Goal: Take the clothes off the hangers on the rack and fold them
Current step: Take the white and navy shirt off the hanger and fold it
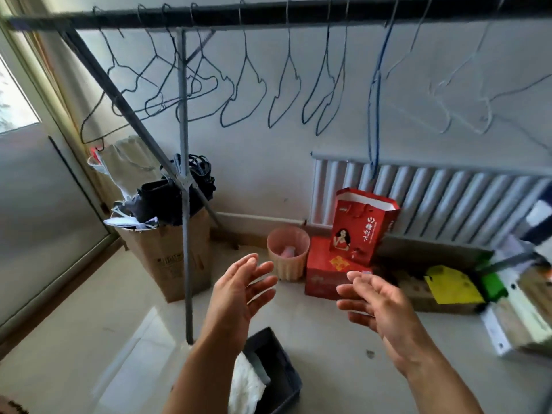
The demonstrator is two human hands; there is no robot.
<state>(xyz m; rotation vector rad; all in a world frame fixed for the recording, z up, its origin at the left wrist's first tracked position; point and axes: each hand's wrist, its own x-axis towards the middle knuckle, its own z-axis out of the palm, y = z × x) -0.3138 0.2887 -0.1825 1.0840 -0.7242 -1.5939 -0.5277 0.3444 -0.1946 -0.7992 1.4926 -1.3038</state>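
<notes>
Left hand (239, 291) and right hand (380, 306), fingers wide and empty, hover below bare thin wire hangers (288, 49) on the black metal rack bar (268, 17); best check each for clothes.

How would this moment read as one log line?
left hand: open, empty | right hand: open, empty | hangers: bare on rack | white cloth: in dark bin

Thin wire hangers (245, 49) on matt metal rail (268, 17); glossy red paper bag (363, 225); ribbed pink plastic bin (291, 267).
</notes>
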